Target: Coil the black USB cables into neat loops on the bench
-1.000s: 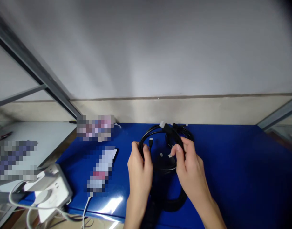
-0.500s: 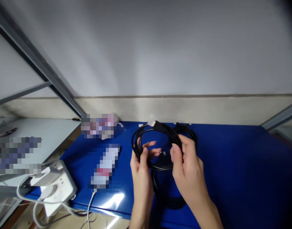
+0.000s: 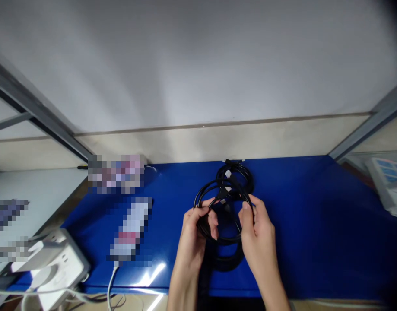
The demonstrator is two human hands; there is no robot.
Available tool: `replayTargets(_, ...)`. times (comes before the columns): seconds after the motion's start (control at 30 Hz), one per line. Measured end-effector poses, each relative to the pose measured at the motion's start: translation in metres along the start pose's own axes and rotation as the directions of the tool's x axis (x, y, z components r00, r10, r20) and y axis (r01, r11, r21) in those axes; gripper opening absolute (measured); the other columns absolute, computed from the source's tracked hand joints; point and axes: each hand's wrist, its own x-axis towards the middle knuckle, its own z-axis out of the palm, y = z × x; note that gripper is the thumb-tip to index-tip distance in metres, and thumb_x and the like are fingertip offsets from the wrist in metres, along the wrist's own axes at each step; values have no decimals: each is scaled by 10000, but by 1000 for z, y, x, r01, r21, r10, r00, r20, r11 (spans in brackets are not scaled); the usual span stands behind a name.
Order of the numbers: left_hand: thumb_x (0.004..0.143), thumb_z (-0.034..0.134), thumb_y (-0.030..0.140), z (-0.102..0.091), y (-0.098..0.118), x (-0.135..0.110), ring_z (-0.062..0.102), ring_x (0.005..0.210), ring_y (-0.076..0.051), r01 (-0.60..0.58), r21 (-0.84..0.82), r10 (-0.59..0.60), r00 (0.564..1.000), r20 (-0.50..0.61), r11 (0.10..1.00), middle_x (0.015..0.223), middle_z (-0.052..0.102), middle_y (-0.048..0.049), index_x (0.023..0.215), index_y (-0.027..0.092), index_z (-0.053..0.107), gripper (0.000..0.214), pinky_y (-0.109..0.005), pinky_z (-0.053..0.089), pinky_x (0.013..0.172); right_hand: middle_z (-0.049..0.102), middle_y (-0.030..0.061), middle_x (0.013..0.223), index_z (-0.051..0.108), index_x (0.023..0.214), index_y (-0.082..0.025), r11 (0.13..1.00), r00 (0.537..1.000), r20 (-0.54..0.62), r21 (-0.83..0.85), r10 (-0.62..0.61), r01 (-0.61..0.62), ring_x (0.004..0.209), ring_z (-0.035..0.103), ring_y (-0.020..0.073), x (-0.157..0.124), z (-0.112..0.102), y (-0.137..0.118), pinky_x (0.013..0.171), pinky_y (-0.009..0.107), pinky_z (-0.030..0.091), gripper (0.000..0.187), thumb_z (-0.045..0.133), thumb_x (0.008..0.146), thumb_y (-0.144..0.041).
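Note:
A coil of black cable [image 3: 219,240] is held between my two hands above the blue tabletop. My left hand [image 3: 193,226] grips the left side of the loops, thumb on top, some fingers curled inside the ring. On the coil's right side, my right hand [image 3: 257,222] pinches the strands between thumb and fingers. A black plug [image 3: 223,192] with a pale tip lies across the upper part of the ring. Just behind, a second black cable coil [image 3: 246,175] rests on the table near the wall. Below the held loops, another dark coil [image 3: 229,262] shows partly.
The blue table [image 3: 302,216] backs onto a pale wall [image 3: 198,65]. To the left are a blurred phone-like device [image 3: 131,229] with a white cord, a white power strip [image 3: 60,263] and a pixelated item [image 3: 117,172]. A white box [image 3: 388,185] stands far right.
The held coil has come lower, and its plug now lies inside the upper ring. My left fingers have curled around the loops. The view has shifted right.

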Motion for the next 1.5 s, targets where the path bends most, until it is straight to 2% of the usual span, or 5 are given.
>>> replayTargets(0.37,943,733,273,-11,1,-1,534,574,-121,37,-252,-23,998,57,967,679,568,23,962,143,670,145,-280,569,634,617,-25,732,651,1266,-199,988,1000,9,154,29,-30,628,612,165,1,4,11,609,272,496,408,537,1091,-550)
replayTargets(0.57,1038,678,237,1,-1,-7,248,455,-41,43,-460,-3,996,87,887,584,406,96,943,92,680,173,-154,361,445,627,-23,744,645,1370,-192,944,991,42,303,124,-131,681,601,171,4,7,12,649,287,471,519,652,1030,-584)
replayTargets(0.87,1063,639,305,-8,-4,-6,46,459,-61,90,-461,-47,993,105,883,527,235,129,881,109,701,275,-156,218,370,448,-25,618,785,921,-180,565,880,379,675,286,-475,568,365,138,9,-6,-10,573,289,405,438,663,964,-599)
replayTargets(1.2,1079,566,303,-17,-12,2,28,445,-74,127,-511,-72,989,126,850,555,131,134,949,115,732,282,-172,190,368,220,-78,657,293,642,-251,264,743,643,761,-185,-593,505,96,104,9,-3,-8,435,259,163,573,659,970,-545)
replayTargets(1.5,955,765,364,-20,-18,2,-46,443,-68,109,-505,-15,982,187,856,520,107,146,863,203,639,225,-147,176,350,260,-93,573,294,572,-246,299,637,721,693,-273,-656,449,143,61,-1,-4,-7,407,238,150,719,835,848,-631)
